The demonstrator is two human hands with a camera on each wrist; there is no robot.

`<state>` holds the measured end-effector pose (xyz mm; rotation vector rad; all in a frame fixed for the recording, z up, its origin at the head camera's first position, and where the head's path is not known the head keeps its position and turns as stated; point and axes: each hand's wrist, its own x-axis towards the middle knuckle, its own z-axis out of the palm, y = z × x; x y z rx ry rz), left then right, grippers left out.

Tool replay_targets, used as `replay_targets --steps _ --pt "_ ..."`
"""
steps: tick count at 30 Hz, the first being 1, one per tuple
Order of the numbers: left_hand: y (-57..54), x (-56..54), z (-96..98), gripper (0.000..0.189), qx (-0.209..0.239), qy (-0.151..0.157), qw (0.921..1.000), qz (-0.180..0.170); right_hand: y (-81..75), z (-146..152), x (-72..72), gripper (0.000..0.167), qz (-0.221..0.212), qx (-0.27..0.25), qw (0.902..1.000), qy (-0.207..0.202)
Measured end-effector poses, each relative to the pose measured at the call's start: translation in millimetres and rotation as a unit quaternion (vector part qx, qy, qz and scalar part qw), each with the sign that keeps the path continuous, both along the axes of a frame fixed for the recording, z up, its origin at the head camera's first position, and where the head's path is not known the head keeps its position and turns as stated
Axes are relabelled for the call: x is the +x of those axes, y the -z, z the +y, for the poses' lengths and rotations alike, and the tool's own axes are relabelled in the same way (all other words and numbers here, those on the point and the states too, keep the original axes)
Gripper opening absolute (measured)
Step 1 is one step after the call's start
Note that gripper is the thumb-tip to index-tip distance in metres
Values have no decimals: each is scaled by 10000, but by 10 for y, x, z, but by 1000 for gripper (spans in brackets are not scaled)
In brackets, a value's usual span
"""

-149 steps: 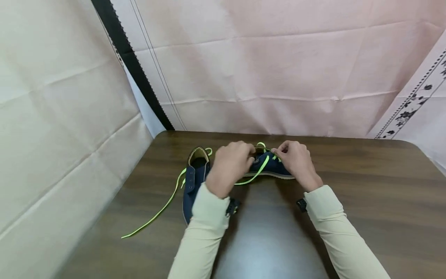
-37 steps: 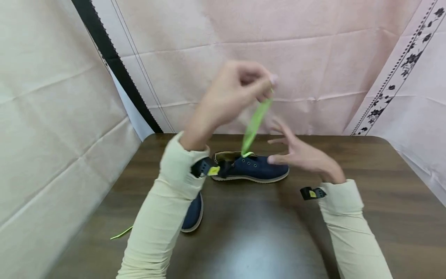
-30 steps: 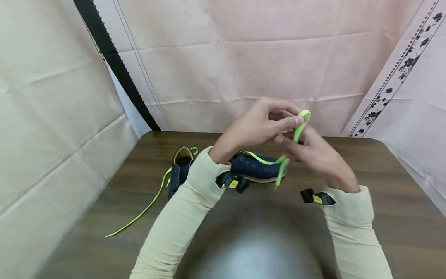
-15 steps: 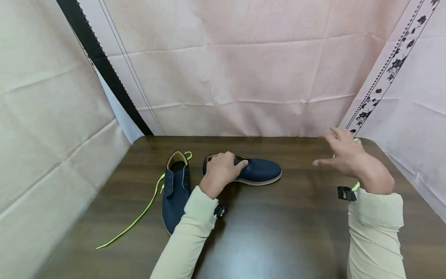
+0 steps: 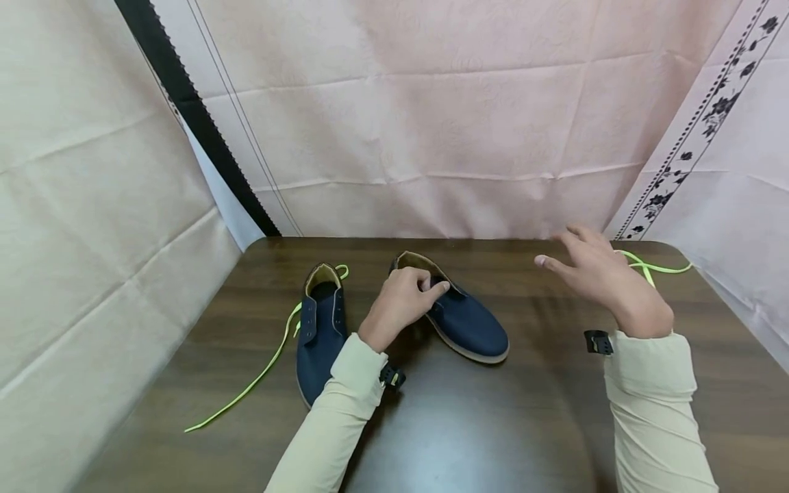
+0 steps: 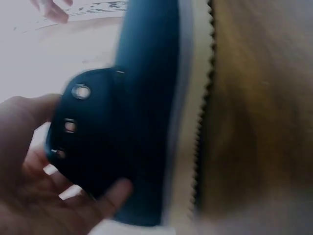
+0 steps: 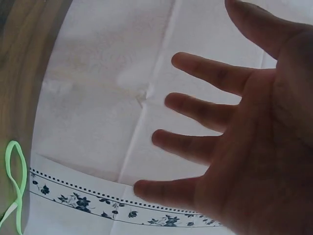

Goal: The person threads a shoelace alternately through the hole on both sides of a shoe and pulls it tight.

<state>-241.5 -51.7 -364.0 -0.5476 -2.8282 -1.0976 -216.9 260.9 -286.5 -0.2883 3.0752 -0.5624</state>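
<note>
My left hand [image 5: 397, 305] grips the navy shoe [image 5: 471, 330] at its opening, thumb over the near side. In the left wrist view the fingers [image 6: 29, 196] of that hand lie around the eyelet flap [image 6: 93, 122], whose eyelets hold no lace. The shoe's toe points to the front right. Over the table's back right, my right hand [image 5: 607, 281] is spread with nothing in it, as its straight fingers [image 7: 195, 110] show. Just beyond it a loose lime-green shoelace [image 5: 668, 268] lies at the table's edge.
A second navy shoe [image 5: 317, 359] stands to the left, partly behind the left sleeve. Another green lace [image 5: 265, 370] trails beside it across the wooden table [image 5: 493, 418]. Pale cloth [image 5: 462, 137] hangs behind the table.
The green lace came away from the right shoe and now lies at the back right, out of my right hand. My left hand took hold of the shoe and turned its toe frontward.
</note>
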Motion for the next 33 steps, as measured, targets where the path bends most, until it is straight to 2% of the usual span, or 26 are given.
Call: replay_targets --steps 3,7,11,13,15,17,20,23,26,30,33 --pt "61 -29 32 42 163 214 9996 118 26 40 -8 69 -252 137 9996 36" --pt "151 -42 117 9 630 336 9970 288 71 80 -20 71 -490 264 9984 85" --pt "200 37 197 48 1268 273 9915 -84 114 36 -63 71 -494 180 9986 28" --pt "214 121 216 67 1156 121 9921 -470 137 -12 -86 71 -491 100 9987 -8" --pt "222 200 224 81 813 4 9924 -920 160 -61 -113 72 -386 -45 9992 -81" --pt "224 247 223 84 326 -39 9927 -1156 184 -97 -143 72 -153 -306 9993 -155" --pt "202 247 212 71 181 80 9907 -1343 239 -138 -188 74 280 -684 9969 -262" --pt "180 205 219 57 290 223 9913 -1264 351 -178 -198 74 620 -926 9933 -309" --pt "217 146 279 49 217 472 9930 -1058 571 -223 -164 73 819 -991 9902 -547" --pt "273 51 421 45 57 848 9943 -637 889 -254 -108 76 733 -558 9918 -886" --pt "279 9 481 43 29 945 9939 -566 989 -265 -89 80 553 -189 9945 -865"
